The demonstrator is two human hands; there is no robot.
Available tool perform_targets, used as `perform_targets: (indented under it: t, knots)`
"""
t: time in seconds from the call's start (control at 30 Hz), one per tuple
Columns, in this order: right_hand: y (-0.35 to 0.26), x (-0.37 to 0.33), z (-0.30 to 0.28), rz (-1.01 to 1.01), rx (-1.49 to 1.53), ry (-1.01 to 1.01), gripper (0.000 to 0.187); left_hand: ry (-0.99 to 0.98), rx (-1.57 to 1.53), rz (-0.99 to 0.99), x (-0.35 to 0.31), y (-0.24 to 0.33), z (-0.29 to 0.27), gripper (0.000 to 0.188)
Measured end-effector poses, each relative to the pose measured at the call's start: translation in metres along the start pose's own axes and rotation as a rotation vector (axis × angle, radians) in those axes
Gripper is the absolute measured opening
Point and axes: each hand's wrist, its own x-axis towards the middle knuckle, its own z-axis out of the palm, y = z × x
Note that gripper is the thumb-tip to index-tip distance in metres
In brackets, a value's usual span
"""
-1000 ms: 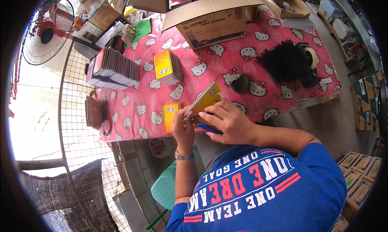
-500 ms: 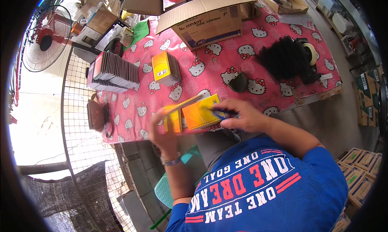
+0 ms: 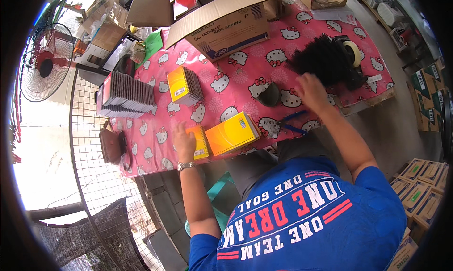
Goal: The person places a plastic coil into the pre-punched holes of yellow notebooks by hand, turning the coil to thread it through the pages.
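Note:
A yellow-orange spiral notebook [image 3: 231, 135] lies on a stack near the front edge of the table. Left of it is a second, smaller pile topped by a yellow notebook [image 3: 199, 142]. My left hand [image 3: 183, 140] rests against that pile's left side, fingers stretched out. Blue-handled pliers [image 3: 294, 123] lie on the tablecloth, out of my hands. My right hand [image 3: 311, 92] hovers by the near-left edge of a heap of thin black strands [image 3: 323, 66]. Its fingers look loosely extended and hold nothing I can see. A dark green bowl-like piece [image 3: 270, 95] sits left of it.
A pink patterned cloth [image 3: 222, 103] covers the table. Toward the back left stand a yellow notebook stack [image 3: 181, 84] and a dark notebook stack [image 3: 127, 94]. An open cardboard box [image 3: 231, 35] is at the back. A tape roll [image 3: 353, 54] sits beside the black strands.
My right hand has let go of the pliers and moved right and away, toward the black strands. My left hand has lowered beside the smaller pile; the raised notebook now lies flat.

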Motion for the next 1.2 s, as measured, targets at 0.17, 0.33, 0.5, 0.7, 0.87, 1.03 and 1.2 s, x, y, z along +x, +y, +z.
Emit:
perform_targets:
  t: [0.17, 0.33, 0.5, 0.7, 0.87, 1.03, 1.2]
  knots:
    - [0.048, 0.012, 0.012, -0.029, -0.335, -0.051, 0.024, 0.087, -0.337, 0.423, -0.007, 0.118, -0.066, 0.026]
    - [0.036, 0.036, 0.019, -0.083, -0.418, -0.041, 0.022, -0.081, -0.097, 0.596, -0.052, 0.170, -0.063, 0.029]
    - [0.013, 0.045, -0.024, 0.179, -0.027, 0.064, 0.022, -0.157, -0.041, 0.693, -0.051, 0.174, -0.071, 0.034]
    - [-0.067, 0.042, -0.074, -0.102, 0.576, -0.131, 0.025, -0.217, -0.089, 0.729, -0.044, 0.166, -0.089, 0.035]
    - [-0.123, 0.021, -0.083, -0.281, 0.996, -0.236, 0.019, -0.113, -0.187, 0.564, -0.021, 0.174, -0.103, 0.032]
    - [-0.133, 0.026, -0.085, -0.375, 0.875, -0.128, 0.034, -0.080, -0.184, 0.479, -0.021, 0.179, -0.085, 0.023]
    - [-0.128, 0.024, -0.088, -0.438, 0.881, -0.263, 0.039, -0.060, -0.201, 0.467, -0.025, 0.176, -0.082, 0.019]
